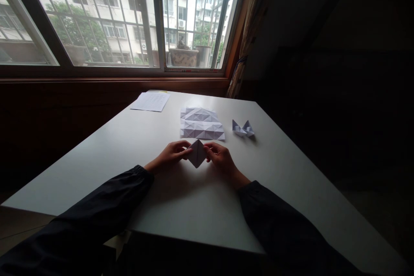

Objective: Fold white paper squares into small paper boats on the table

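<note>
Across the white tabletop [200,207], your left hand [171,154] and right hand [220,158] hold a small folded paper diamond [197,154] between them, one corner pointing toward you. In this head view, the fingers [186,150] of your left hand are closed on the diamond's left side, and those of your right hand are closed on its right side. You can't quite tell whether the diamond touches the tabletop. Just beyond it lie creased, folded paper sheets [202,123], with a two-peaked folded paper piece [243,128] off to their right. Farther left, near the tabletop's far edge, is a printed sheet [150,101]. Dark sleeves [106,198] cover your forearms, and a barred window [97,17] runs along the wall past the tabletop.
</note>
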The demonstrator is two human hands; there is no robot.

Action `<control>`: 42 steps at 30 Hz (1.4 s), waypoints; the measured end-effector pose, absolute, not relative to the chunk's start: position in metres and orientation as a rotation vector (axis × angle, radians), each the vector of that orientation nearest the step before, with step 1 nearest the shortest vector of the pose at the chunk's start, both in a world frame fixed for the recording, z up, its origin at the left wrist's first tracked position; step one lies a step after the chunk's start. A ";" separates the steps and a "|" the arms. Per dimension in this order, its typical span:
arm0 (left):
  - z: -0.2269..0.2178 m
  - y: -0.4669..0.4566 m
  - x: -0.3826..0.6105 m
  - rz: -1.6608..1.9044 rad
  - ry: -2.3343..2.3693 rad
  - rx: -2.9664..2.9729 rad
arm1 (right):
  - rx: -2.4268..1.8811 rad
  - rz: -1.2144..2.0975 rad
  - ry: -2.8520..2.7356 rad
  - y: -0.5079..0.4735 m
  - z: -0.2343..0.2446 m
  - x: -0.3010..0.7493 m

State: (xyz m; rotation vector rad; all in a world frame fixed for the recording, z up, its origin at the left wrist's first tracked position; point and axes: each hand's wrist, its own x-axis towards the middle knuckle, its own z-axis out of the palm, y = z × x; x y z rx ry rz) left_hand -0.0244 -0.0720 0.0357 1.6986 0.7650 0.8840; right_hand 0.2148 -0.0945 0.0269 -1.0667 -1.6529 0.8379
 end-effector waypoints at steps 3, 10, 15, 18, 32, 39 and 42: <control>0.037 -0.075 -0.025 0.857 0.774 1.811 | -1.099 0.770 -1.653 -0.093 0.029 0.215; 0.040 -0.080 -0.020 0.891 0.697 2.080 | -1.103 0.831 -1.595 -0.089 0.031 0.218; 0.039 -0.078 -0.020 0.964 0.756 2.074 | -1.023 1.043 -1.617 -0.090 0.033 0.218; 0.039 -0.077 -0.021 1.010 0.770 2.083 | -0.970 1.094 -1.657 -0.093 0.035 0.217; 0.039 -0.077 -0.021 1.218 0.984 1.960 | -0.876 1.245 -1.518 -0.101 0.036 0.202; 0.040 -0.080 -0.016 1.143 0.877 1.692 | -0.920 1.108 -1.498 -0.097 0.024 0.203; 0.041 -0.080 -0.017 1.090 0.838 1.619 | -0.945 1.041 -1.490 -0.096 0.025 0.204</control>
